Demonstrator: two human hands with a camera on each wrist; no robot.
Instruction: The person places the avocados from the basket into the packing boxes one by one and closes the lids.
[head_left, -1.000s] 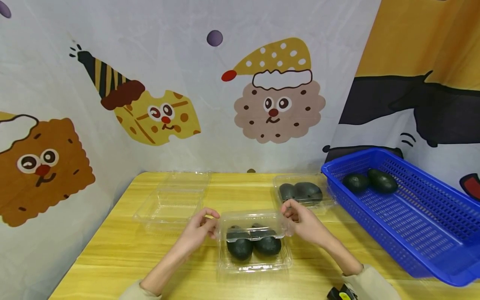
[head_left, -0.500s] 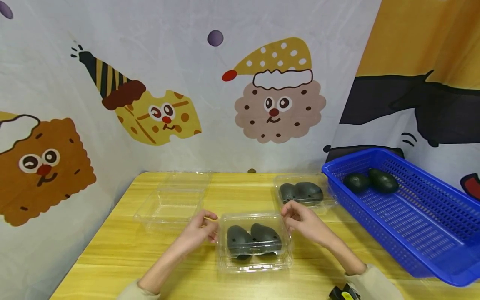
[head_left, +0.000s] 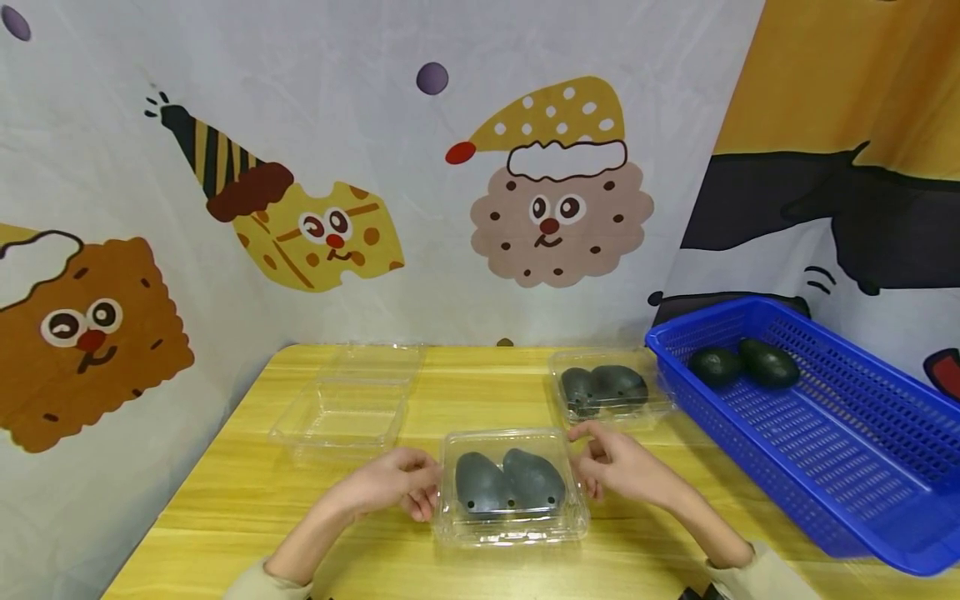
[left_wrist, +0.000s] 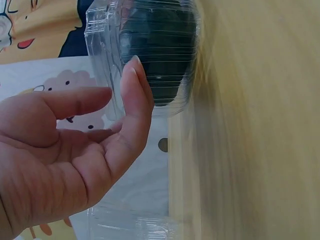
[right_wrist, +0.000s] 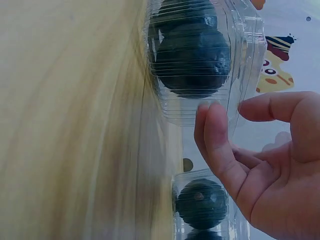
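Observation:
A clear plastic clamshell box (head_left: 512,527) with two dark green avocados (head_left: 480,483) inside sits on the table in the head view, its lid down over them. My left hand (head_left: 397,483) is at the box's left side; in the left wrist view, the thumb (left_wrist: 90,100) and index finger (left_wrist: 134,90) lie on either side of the rim, pinching it. On the opposite side, my right hand (head_left: 618,467) pinches the rim likewise, its thumb (right_wrist: 265,106) and fingertips (right_wrist: 216,120) straddling it. Far parts of both hands' fingers are hidden behind the box edges in the head view.
An open clamshell box (head_left: 337,417) stands at the back left of the wooden table (head_left: 225,517). At the back right is a lidded box with avocados (head_left: 618,385). A blue plastic basket (head_left: 817,500) on the right contains two avocados (head_left: 768,363). Cartoon-printed cloth (head_left: 435,250) hangs behind.
The lid of the middle box has come down over the avocados. Both hands have moved down and forward along its sides, toward me.

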